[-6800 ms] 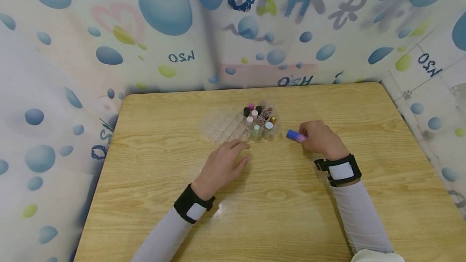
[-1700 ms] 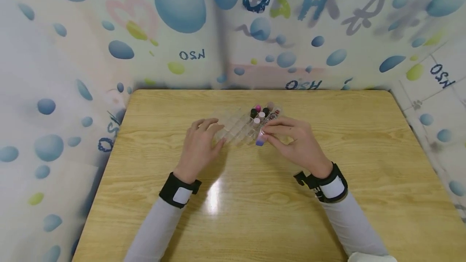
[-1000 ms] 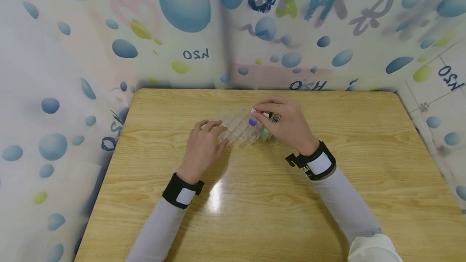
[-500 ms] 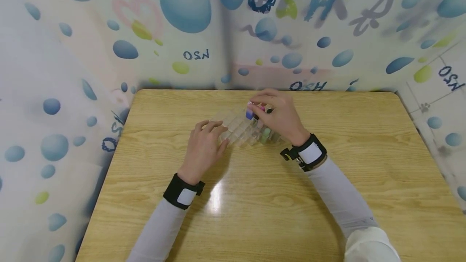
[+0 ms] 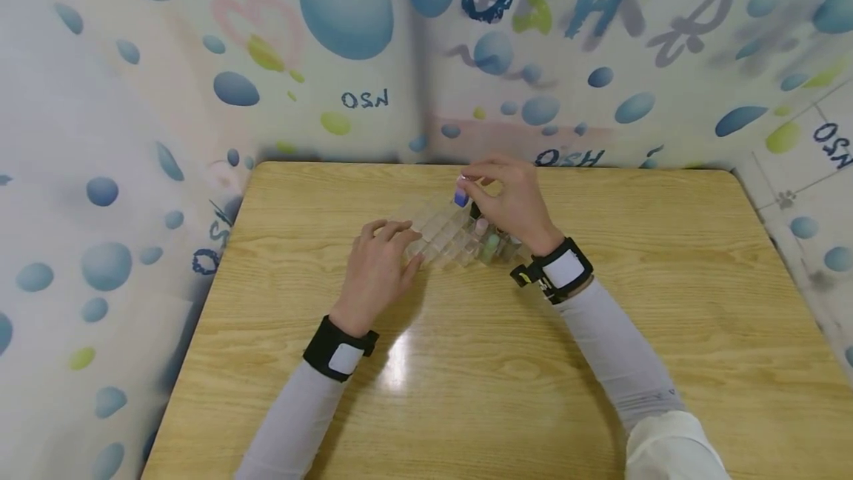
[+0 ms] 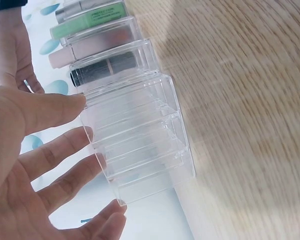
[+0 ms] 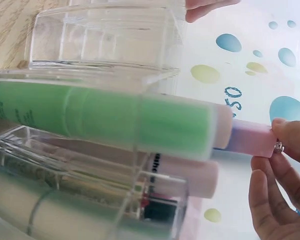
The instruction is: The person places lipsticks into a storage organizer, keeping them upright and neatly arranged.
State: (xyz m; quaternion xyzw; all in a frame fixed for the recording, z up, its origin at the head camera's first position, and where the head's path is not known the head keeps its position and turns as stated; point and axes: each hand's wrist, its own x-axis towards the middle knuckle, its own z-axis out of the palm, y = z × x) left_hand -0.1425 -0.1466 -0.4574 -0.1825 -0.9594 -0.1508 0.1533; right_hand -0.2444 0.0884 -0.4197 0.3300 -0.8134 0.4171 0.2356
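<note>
My right hand pinches a blue-and-pink lipstick tube by its pink end, thumb against fingertips. The tube's blue end points down over the back part of a clear divided organizer; whether it has entered a compartment, I cannot tell. Fingers spread, my left hand touches the organizer's upper edge at its left side, as the left wrist view shows. Upright in the right-hand compartments stand a green tube, a pale pink tube and a black one. My right hand hides other tubes.
Bare see-through compartments make up the organizer's left part. The wooden table spreads around it, with a patterned wall covering behind the back edge.
My right hand has carried the lipstick tube from right of the organizer, across its front, then to its back. My left hand has moved left and now touches the organizer's left side.
</note>
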